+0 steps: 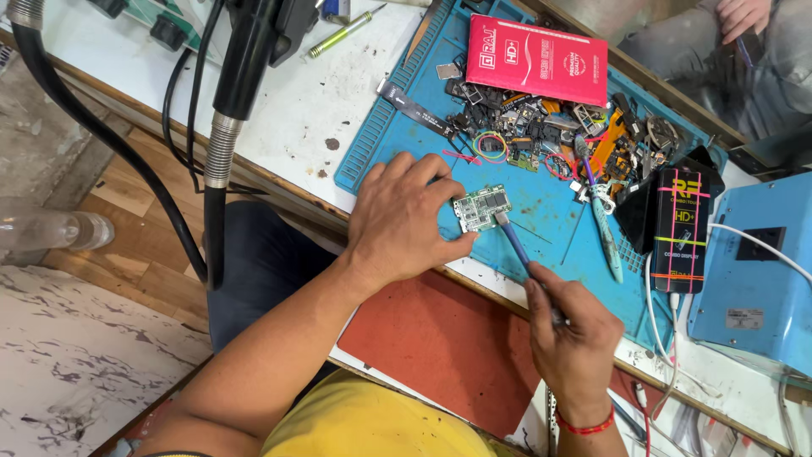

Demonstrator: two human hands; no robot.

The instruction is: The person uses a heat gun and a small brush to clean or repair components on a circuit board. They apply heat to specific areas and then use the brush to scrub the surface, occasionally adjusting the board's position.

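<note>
A small green circuit board lies on a blue work mat. My left hand presses down on the board's left edge, fingers curled over it. My right hand grips a thin tool with a blue shaft, and its tip touches the board's right lower corner. A red thread band circles my right wrist.
A heap of small phone parts and rubber bands fills the mat's far side, beside a red flat box and a black box. Blue-handled tweezers lie right of the board. A blue device stands at right; black hoses hang at left.
</note>
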